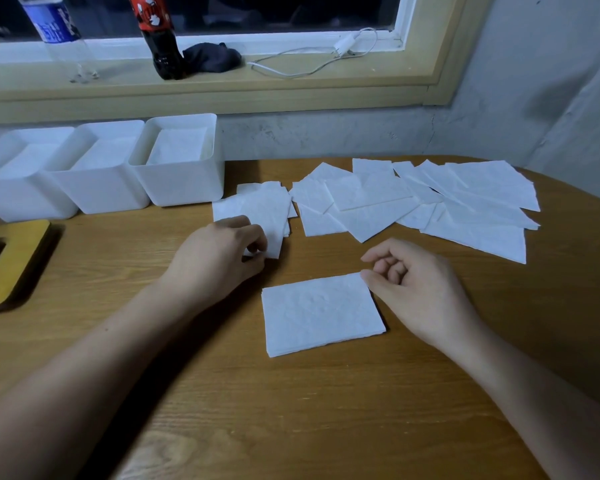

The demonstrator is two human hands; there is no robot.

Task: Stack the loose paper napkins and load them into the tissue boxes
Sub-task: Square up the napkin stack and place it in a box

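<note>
A squared-up stack of napkins [323,313] lies flat on the wooden table [222,410], near its front and between the person's two forearms. The right hand [413,289] sits at the stack's far right corner with its fingers loosely curled and its thumb tip touching that corner; it grips nothing. Just beyond the stack to the left, the left hand [219,254] has its fingers curled around the near edge of a lifted napkin [274,233], pinching it where it rises off a small untidy pile [229,207]. To the right of that pile, a wide spread of loose napkins [430,202] overlaps at all angles across the far side of the table. Three white tissue boxes [184,188] stand in a touching row along the wall at the far left, each open on top with white napkins inside. A wooden lid [11,261] with an oval slot lies at the left edge. On the windowsill [291,84] behind are a cola bottle [160,39], a water bottle [54,26], a dark cloth [212,57] and a white cable [309,60].
</note>
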